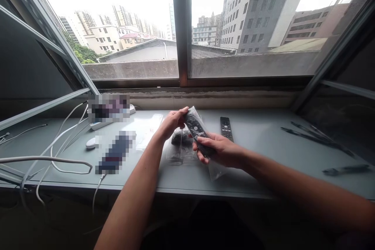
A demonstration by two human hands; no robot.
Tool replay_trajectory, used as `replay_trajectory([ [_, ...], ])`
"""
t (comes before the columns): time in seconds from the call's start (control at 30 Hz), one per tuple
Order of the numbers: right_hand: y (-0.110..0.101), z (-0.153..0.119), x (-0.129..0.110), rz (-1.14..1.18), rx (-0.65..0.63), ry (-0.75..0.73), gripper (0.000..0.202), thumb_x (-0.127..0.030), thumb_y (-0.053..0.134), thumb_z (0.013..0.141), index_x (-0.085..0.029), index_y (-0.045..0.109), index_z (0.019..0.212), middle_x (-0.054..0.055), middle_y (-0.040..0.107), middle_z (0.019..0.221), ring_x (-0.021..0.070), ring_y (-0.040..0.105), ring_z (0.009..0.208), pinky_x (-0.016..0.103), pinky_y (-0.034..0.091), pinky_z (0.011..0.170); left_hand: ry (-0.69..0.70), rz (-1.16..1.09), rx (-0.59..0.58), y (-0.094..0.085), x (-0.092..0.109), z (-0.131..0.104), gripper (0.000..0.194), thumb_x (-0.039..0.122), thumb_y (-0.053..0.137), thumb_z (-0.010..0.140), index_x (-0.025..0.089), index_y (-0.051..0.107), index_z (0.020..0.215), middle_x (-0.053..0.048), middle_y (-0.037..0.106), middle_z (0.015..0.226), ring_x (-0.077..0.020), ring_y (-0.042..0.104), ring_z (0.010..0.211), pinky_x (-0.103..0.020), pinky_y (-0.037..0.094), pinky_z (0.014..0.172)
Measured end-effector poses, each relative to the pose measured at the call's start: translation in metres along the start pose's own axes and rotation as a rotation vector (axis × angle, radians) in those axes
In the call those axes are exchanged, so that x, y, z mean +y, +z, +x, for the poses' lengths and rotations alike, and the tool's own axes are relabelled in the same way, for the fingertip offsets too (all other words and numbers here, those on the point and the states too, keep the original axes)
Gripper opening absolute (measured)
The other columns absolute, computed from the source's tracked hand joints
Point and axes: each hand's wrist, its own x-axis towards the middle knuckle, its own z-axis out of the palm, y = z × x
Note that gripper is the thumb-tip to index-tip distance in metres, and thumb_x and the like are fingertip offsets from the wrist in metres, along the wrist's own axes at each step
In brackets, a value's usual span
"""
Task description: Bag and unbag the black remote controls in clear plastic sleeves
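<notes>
"Nearest us are the forearms (131,191), reaching over the edge of the table (258,133). What's between the hands?"

"A black remote (195,127), held above the table. The right hand (218,148) is closed around its lower end, thumb across the front. The left hand (172,123) pinches at the top end; whether it grips the remote or just the plastic, I can't tell."

"Which way does it point?"

"Its long axis slants: the top end leans away toward the window frame (183,39) and to the left, the lower end sits in the right palm. The buttons face up at us."

"Is it wrapped?"

"Yes, inside a clear sleeve (218,171), whose loose end hangs below the right hand. Beneath the hands, a clear bag (187,152) lies with something dark in it, too covered to name. The second remote (226,127), just beyond the right hand, lies bare, buttons up."
</notes>
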Motion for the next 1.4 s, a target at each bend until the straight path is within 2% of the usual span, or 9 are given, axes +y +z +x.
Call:
replay_trajectory([
  [0.17,0.0012,-0.0010,-0.0035,-0.048,0.036,0.070,0.036,-0.049,0.076,0.103,-0.013,0.076,0.105,0.010,0.078,0.083,0.0159,0.070,0.068,0.026,0.055,0.069,-0.009,-0.023,-0.083,-0.0014,-0.0044,0.0031,0.051,0.063,0.080,0.089,0.015,0.070,0.074,-0.002,0.058,0.068,-0.0112,0.046,0.059,-0.027,0.038,0.059],
  [0.3,0.0026,-0.0005,-0.0056,-0.012,0.060,0.067,0.033,-0.046,0.082,0.099,-0.014,0.076,0.103,0.008,0.077,0.082,0.0145,0.069,0.066,0.024,0.056,0.065,0.035,0.033,-0.071,-0.0003,-0.0032,0.0004,0.056,0.068,0.072,0.094,0.015,0.072,0.077,-0.003,0.062,0.072,-0.0126,0.050,0.064,-0.028,0.041,0.065],
  [0.43,0.0022,-0.0001,-0.0056,0.025,0.067,0.021,0.029,-0.043,0.082,0.099,-0.015,0.076,0.100,0.008,0.077,0.085,0.0152,0.071,0.070,0.024,0.058,0.067,-0.014,0.100,-0.103,0.0016,-0.0021,-0.0017,0.065,0.076,0.062,0.096,0.015,0.071,0.076,-0.006,0.067,0.075,-0.0165,0.056,0.069,-0.031,0.045,0.071],
  [0.67,-0.0019,0.0014,-0.0044,0.038,0.102,0.105,0.031,-0.043,0.078,0.102,-0.012,0.077,0.104,0.011,0.079,0.085,0.0164,0.075,0.070,0.024,0.062,0.068,0.129,0.145,-0.048,0.0008,-0.0049,0.0042,0.063,0.074,0.072,0.090,0.017,0.063,0.063,-0.001,0.052,0.063,-0.0132,0.040,0.061,-0.031,0.034,0.063],
  [0.77,-0.0031,0.0020,-0.0032,0.058,0.118,0.084,0.028,-0.042,0.081,0.100,-0.015,0.077,0.107,0.011,0.080,0.090,0.0178,0.076,0.074,0.026,0.063,0.068,0.101,0.153,-0.029,0.0009,-0.0035,0.0022,0.066,0.075,0.069,0.091,0.018,0.060,0.060,-0.001,0.049,0.060,-0.0135,0.040,0.060,-0.031,0.033,0.061],
  [0.9,-0.0012,0.0012,-0.0048,0.050,0.106,0.092,0.030,-0.043,0.079,0.102,-0.013,0.077,0.105,0.011,0.080,0.086,0.0168,0.076,0.070,0.025,0.062,0.067,0.058,0.198,-0.088,0.0033,-0.0019,-0.0009,0.068,0.075,0.075,0.088,0.018,0.058,0.054,0.000,0.045,0.056,-0.0125,0.039,0.056,-0.030,0.030,0.056],
  [1.1,0.0010,0.0006,-0.0069,0.048,0.089,0.108,0.033,-0.044,0.080,0.100,-0.011,0.077,0.102,0.013,0.081,0.085,0.0158,0.075,0.067,0.023,0.061,0.065,0.082,0.105,-0.134,0.0051,-0.0025,-0.0020,0.060,0.072,0.079,0.087,0.014,0.076,0.071,-0.006,0.067,0.067,-0.0159,0.057,0.060,-0.029,0.043,0.060],
  [1.27,-0.0005,0.0004,-0.0073,0.039,0.096,0.093,0.032,-0.043,0.080,0.100,-0.011,0.077,0.100,0.012,0.080,0.083,0.0158,0.075,0.067,0.023,0.060,0.065,0.063,0.168,-0.130,0.0055,-0.0008,-0.0050,0.064,0.072,0.074,0.091,0.015,0.071,0.062,-0.005,0.066,0.062,-0.0133,0.054,0.056,-0.027,0.041,0.058],
  [1.4,-0.0011,0.0000,-0.0083,0.021,0.115,0.101,0.032,-0.043,0.078,0.102,-0.011,0.078,0.103,0.013,0.081,0.086,0.0173,0.077,0.071,0.024,0.061,0.068,0.091,0.159,-0.168,0.0056,-0.0031,-0.0019,0.056,0.067,0.080,0.089,0.014,0.078,0.069,-0.005,0.067,0.064,-0.0140,0.056,0.059,-0.028,0.042,0.061],
])
